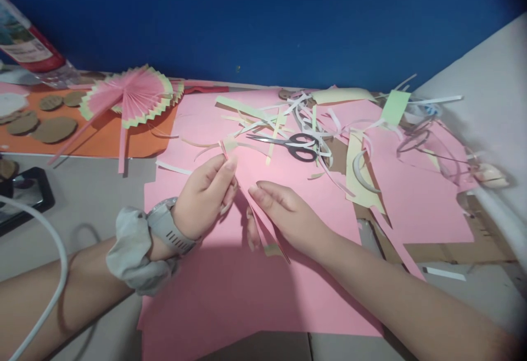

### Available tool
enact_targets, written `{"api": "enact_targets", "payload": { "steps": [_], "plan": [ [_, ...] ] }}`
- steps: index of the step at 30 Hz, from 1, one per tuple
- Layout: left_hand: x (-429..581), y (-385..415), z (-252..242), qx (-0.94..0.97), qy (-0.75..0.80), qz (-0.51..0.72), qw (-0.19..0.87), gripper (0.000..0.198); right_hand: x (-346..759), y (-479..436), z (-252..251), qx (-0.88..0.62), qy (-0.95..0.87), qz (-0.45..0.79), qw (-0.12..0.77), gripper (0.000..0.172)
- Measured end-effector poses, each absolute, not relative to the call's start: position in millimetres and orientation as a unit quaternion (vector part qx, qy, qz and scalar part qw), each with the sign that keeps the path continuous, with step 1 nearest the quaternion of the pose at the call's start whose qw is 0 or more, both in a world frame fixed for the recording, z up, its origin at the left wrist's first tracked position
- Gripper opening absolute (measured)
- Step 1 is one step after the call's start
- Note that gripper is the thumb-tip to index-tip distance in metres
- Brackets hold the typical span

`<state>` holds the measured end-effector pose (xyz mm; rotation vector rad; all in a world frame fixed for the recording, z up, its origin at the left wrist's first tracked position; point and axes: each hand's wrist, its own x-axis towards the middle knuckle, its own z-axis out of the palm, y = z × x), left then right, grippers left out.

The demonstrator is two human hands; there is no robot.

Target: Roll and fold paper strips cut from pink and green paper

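Note:
Between my hands is a narrow pink piece of folded paper (263, 224) with pale yellow-green ends, tilted from upper left to lower right. My left hand (209, 188) pinches its upper part between thumb and fingers. Lower down, my right hand (284, 210) grips the same paper, thumb on top and fingertips showing beneath. Pink sheets (247, 300) lie under both hands. Just beyond them rest scissors (288, 142) with black handles, blades pointing left, among white and yellow-green paper strips (247, 108).
A pleated pink paper fan (135, 97) lies on orange paper (152, 144) beside cardboard discs (53, 129). A bottle (33, 43) stands at back left. A phone (28, 196) and white cable (57, 240) are at left. Glasses (415, 139) lie right, near the wall.

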<state>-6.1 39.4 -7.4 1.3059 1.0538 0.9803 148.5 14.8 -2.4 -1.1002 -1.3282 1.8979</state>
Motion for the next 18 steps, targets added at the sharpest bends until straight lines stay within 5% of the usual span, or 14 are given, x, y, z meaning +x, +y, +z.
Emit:
{"api": "enact_targets", "payload": {
  "steps": [18],
  "plan": [
    [-5.0, 33.4, -7.4, 0.571, 0.398, 0.351, 0.627, 0.022, 146.6, 9.7, -6.9, -0.417, -0.496, 0.699, 0.302, 0.035]
  ]
}}
